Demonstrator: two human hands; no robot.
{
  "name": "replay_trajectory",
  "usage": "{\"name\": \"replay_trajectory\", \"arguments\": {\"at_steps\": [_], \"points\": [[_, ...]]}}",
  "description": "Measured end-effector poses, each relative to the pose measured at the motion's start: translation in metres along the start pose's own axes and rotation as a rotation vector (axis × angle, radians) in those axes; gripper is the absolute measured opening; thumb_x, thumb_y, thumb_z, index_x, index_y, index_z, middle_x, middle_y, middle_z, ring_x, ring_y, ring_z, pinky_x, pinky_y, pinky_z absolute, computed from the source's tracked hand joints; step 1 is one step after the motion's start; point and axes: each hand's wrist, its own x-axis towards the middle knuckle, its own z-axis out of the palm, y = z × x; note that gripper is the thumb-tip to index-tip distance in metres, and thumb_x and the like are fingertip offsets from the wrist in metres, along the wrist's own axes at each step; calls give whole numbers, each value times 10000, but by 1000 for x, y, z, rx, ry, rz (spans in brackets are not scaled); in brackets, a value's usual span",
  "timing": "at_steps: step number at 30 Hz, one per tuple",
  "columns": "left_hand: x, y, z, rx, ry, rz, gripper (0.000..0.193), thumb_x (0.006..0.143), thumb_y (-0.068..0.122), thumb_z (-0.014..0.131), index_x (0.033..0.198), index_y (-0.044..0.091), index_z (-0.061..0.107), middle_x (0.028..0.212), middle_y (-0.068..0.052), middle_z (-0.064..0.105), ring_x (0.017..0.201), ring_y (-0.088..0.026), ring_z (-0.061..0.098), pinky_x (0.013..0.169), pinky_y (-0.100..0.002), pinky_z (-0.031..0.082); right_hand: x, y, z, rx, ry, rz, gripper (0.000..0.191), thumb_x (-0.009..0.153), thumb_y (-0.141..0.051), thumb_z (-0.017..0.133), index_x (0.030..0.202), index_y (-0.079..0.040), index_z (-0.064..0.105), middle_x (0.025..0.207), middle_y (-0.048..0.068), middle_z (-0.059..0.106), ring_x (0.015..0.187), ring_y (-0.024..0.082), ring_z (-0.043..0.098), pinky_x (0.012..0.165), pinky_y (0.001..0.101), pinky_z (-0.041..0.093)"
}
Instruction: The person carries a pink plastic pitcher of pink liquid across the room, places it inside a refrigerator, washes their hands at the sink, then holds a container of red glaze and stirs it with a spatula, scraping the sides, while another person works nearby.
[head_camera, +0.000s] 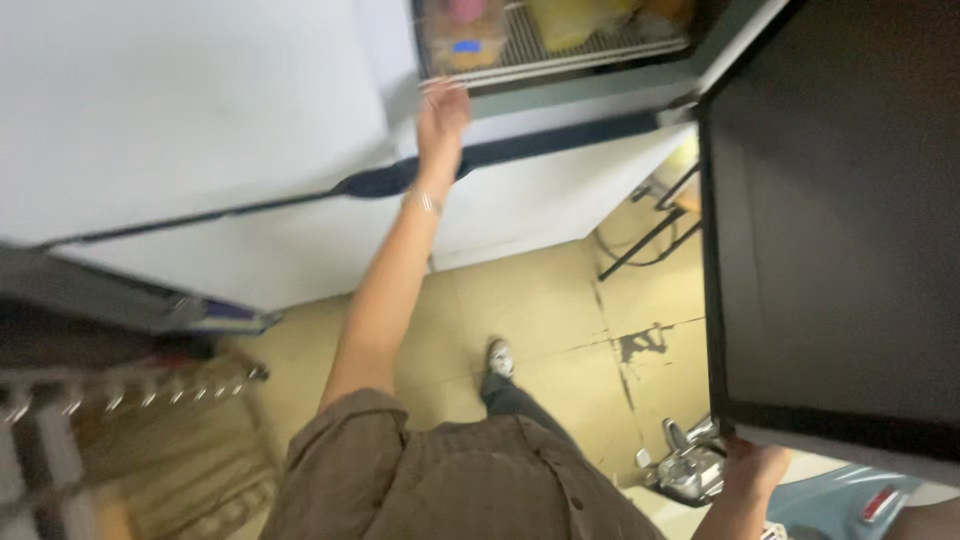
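1. Reach: the left hand (442, 110) is stretched up to the front edge of the wire shelf (560, 52) inside the open refrigerator (560, 190). Its fingers are spread and loose, holding nothing. It is just below a clear food container (462, 35) that stands at the left end of the shelf.
2. Door: the right hand (752, 468) is at the lower corner of the dark door (830, 220) and holds it open. The picture is blurred there, so I cannot tell how tightly the fingers close around the edge.
3. Advice: it seems best to keep the door steady with the right hand, so it does not swing back on the reaching arm.
4. Grip: the container looks wide, so the left hand should take it from the side or under the base, not by the lid.
5. Neighbours: a yellow bag (575, 20) lies near on the same shelf; lift the container straight out, not to drag the bag.
6. Footing: 1 shoe (499, 357) stands on the tiled floor (540, 300) near the refrigerator; staying close would shorten the reach.
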Motion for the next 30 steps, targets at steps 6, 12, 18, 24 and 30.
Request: {"name": "replay_trajectory", "arguments": {"at_steps": [6, 12, 18, 24, 30], "points": [[137, -16, 67, 916, 365, 452, 959, 691, 348, 1003, 1340, -63, 428, 1255, -218, 607, 1157, -367, 621, 998, -423, 482, 33, -32, -39, -78, 167, -336, 424, 1068, -247, 562, 1420, -10, 553, 1345, 115, 604, 1131, 261, 624, 849, 388, 574], [186, -22, 80, 978, 326, 535, 1031, 610, 332, 1041, 1361, -49, 446, 1237, -243, 643, 1140, -366, 645, 985, -427, 497, 53, -36, -53, -69, 359, -360, 448, 1077, -299, 536, 1429, -23, 547, 1347, 122, 603, 1115, 280, 625, 831, 402, 572], [125, -23, 32, 1103, 90, 243, 910, 639, 266, 957, 1405, 101, 494, 1204, -113, 715, 1118, -281, 706, 996, -390, 549, 31, -30, -59, -83, 353, -290, 474, 1086, -350, 510, 1439, -36, 541, 1350, 129, 602, 1099, 298, 627, 813, 416, 570], [-22, 5, 9, 950, -231, 488, 894, 667, 307, 968, 1395, 101, 492, 1347, -166, 591, 1266, -328, 584, 1082, -419, 487, -2, -1, -33, -85, 209, -147, 502, 1095, -401, 484, 1449, -48, 535, 1352, 137, 601, 1083, 317, 628, 794, 430, 568], [-188, 78, -61, 792, -212, 477, 401, 1099, 357, 459, 1424, 130, 514, 1481, -150, 547, 1416, -346, 519, 1228, -470, 392, -53, 60, 33, -105, -112, 127, 472, 1049, -375, 494, 1429, -95, 513, 1319, 103, 596, 1074, 280, 616, 796, 437, 525]]}}
